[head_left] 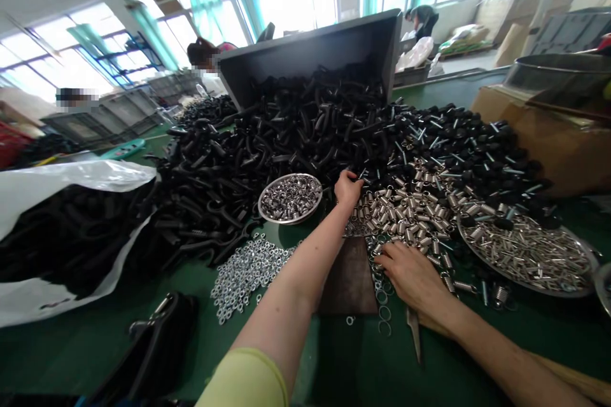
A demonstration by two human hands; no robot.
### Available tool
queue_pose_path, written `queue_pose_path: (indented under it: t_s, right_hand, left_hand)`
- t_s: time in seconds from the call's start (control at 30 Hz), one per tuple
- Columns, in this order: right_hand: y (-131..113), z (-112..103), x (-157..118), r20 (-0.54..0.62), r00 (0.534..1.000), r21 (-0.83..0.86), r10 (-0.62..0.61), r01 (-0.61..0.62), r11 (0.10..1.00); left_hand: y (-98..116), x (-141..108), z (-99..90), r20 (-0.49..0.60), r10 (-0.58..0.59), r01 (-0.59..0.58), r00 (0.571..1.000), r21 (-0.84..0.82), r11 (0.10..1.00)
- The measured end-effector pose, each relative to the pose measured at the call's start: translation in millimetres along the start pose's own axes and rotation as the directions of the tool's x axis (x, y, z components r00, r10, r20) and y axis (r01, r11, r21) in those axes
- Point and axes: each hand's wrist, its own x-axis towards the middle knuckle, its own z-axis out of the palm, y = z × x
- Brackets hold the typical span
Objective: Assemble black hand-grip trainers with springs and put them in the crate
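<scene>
Left hand (347, 188) stretched forward, fingers curled down into the near edge of the heap of black plastic handles (296, 133); whether it grips one cannot be told. Right hand (411, 272) lies palm down, fingers loosely spread, on the metal springs (410, 210) and small rings (382, 296); nothing seen held. Round dish of small metal sleeves (290, 197) just left of the left hand; loose nuts (245, 270) nearer, left of that forearm. Large tray of springs (527, 254) right of the right hand; dark board (348, 280) between the two forearms; green table (191, 292) beneath.
</scene>
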Motion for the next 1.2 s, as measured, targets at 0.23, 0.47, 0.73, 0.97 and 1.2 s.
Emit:
queue_pose_path:
  t_s: [0.23, 0.47, 0.73, 0.97, 1.2]
  right_hand:
    - [24.4, 8.9, 7.6, 0.078, 0.980, 0.471, 0.185, -0.200, 0.859]
    - [43.0, 0.0, 10.2, 0.127, 0.850, 0.951, 0.511, -0.251, 0.181]
    - [-1.3, -2.6, -2.0, 0.246, 0.863, 0.917, 0.442, -0.355, 0.184]
    - [-59.2, -4.0, -34.8, 0.203, 0.921, 0.931, 0.334, -0.287, 0.226]
    - [-92.7, 2.0, -56.4, 0.204, 0.956, 0.878, 0.211, -0.274, 0.392]
  left_hand:
    - [23.1, -49.0, -57.1, 0.207, -0.064, 0.154, 0.976, -0.456, 0.877]
    - [-31.3, -136.2, -181.5, 0.198, -0.106, 0.219, 0.974, -0.729, 0.648]
    - [-121.8, -186.8, -209.5, 0.016, 0.001, -0.009, 1.000, 0.514, 0.858]
    - [-130.6, -193.8, -190.4, 0.053, 0.022, -0.053, 0.998, 0.695, 0.717]
    - [-126.9, -189.1, -194.7, 0.063, -0.011, -0.038, 0.998, 0.720, 0.693]
